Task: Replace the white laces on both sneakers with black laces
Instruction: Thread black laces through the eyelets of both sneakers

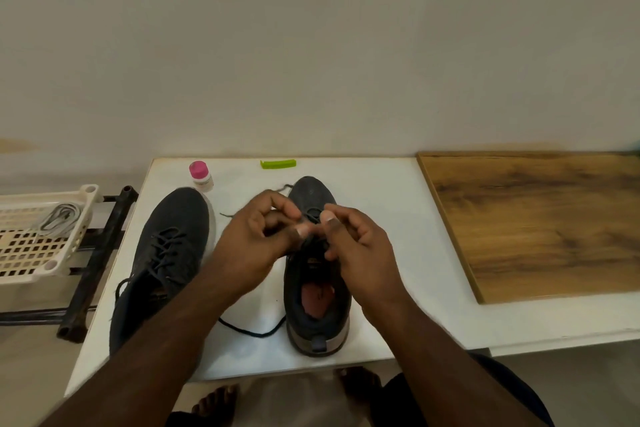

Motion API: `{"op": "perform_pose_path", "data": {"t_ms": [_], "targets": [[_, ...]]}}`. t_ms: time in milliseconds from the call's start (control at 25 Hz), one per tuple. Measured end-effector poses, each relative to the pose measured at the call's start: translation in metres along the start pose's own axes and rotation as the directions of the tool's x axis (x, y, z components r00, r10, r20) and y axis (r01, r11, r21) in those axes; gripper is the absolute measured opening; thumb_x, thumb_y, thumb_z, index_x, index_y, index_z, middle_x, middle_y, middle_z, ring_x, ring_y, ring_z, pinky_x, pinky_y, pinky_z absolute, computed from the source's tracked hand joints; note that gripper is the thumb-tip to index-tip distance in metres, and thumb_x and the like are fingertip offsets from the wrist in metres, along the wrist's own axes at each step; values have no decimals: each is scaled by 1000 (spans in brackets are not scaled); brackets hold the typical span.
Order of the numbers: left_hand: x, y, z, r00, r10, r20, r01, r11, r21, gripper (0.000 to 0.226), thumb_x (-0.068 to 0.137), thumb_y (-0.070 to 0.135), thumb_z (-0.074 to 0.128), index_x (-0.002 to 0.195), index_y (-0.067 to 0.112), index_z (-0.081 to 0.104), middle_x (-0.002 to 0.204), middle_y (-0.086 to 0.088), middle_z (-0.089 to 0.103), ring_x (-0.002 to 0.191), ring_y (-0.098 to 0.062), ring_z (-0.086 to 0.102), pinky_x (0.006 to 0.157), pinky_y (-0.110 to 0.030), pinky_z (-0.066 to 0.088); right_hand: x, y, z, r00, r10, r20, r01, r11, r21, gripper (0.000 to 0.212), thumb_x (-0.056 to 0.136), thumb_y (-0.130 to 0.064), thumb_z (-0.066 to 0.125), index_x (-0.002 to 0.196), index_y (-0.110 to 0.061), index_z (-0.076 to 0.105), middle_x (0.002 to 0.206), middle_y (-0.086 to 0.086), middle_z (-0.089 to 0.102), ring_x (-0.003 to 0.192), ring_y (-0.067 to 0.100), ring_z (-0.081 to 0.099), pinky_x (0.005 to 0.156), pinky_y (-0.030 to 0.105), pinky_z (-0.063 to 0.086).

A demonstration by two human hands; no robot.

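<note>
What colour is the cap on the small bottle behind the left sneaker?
Pink; the cap tops a white bottle, seen clearly in the head view.

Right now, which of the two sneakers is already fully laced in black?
The left sneaker, beside the pink-capped bottle: black lacing crosses its whole top. The right sneaker, under both hands, gapes open, lace trailing loose.
</note>
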State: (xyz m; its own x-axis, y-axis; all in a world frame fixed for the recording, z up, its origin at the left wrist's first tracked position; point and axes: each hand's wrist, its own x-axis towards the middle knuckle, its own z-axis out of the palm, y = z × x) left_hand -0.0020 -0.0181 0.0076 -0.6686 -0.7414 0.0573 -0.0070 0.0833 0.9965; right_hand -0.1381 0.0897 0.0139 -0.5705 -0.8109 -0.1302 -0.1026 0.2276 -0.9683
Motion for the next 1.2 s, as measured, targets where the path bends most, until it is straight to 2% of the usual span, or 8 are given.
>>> {"op": "perform_pose_path", "data": {"t_ms": [160, 280, 400, 520, 640, 720, 960, 1200], "targets": [[-8, -1, 17, 978, -26, 206, -38, 953, 301, 18, 87, 22, 75, 90, 37, 65, 90, 13, 75, 87, -5, 71, 77, -19, 55, 5, 0, -1, 993, 26, 117, -39, 993, 109, 29, 98, -30, 64, 126, -37, 63, 99, -16, 76, 96, -1, 70, 77, 16, 55], [-4, -1, 4, 994, -107, -26, 110, 951, 289, 7, 91, 34, 68, 85, 33, 69, 85, 11, 75, 80, -8, 70, 66, -21, 54, 10, -3, -13, 983, -43, -179, 92, 957, 276, 28, 97, -9, 63, 113, -30, 71, 100, -6, 77, 90, 6, 71, 71, 20, 56], [-1, -8, -16, 925, -287, -247, 376, 774, 509, 33, 96, 53, 53, 87, 25, 68, 91, 4, 74, 89, -19, 68, 82, -40, 56, 8, 0, -19, 883, -304, -358, 324, 946, -6, 30, 97, -14, 66, 112, -39, 68, 111, -22, 70, 104, 6, 65, 75, 16, 54], [-2, -11, -15, 956, -152, -250, 293, 498, 816, 62, 95, 69, 31, 96, 23, 72, 105, -4, 69, 106, -27, 61, 97, -44, 42, 0, 8, -6, 839, -530, -122, 483, 830, -279, 29, 97, -16, 64, 122, -30, 69, 117, -24, 66, 111, 8, 60, 87, 23, 53], [4, 0, -6, 929, -248, -274, 345, 850, 398, 75, 85, 82, 23, 93, 30, 76, 96, 17, 62, 100, -12, 56, 87, -33, 38, -8, 16, 9, 781, -532, 327, 624, 638, -451, 36, 93, -4, 60, 123, -19, 71, 120, -8, 71, 112, 13, 57, 96, 25, 46], [7, 5, -1, 908, -379, -180, 412, 886, 212, 62, 82, 82, 33, 91, 39, 77, 99, 27, 58, 98, -2, 53, 88, -30, 35, -11, 18, 16, 728, -486, 483, 685, 538, -491, 38, 90, -4, 58, 121, -19, 73, 117, -4, 74, 106, 15, 55, 90, 19, 37], [-1, -3, -13, 952, -301, -49, 281, 805, 523, 16, 94, 41, 63, 83, 34, 73, 75, 20, 71, 70, 0, 68, 58, -18, 50, -13, 14, 20, 656, -507, 560, 753, 497, -432, 27, 93, -12, 60, 115, -16, 75, 110, -3, 74, 101, 15, 59, 95, 29, 42], [0, 5, -27, 984, -18, -176, 120, 800, 587, 10, 93, 45, 61, 87, 43, 69, 102, 26, 67, 87, 1, 60, 76, -25, 42, 9, 13, -8, 943, -295, 152, 329, 772, -543, 54, 100, -45, 50, 152, -34, 39, 144, -10, 48, 132, 9, 32, 107, 26, 31]]}}
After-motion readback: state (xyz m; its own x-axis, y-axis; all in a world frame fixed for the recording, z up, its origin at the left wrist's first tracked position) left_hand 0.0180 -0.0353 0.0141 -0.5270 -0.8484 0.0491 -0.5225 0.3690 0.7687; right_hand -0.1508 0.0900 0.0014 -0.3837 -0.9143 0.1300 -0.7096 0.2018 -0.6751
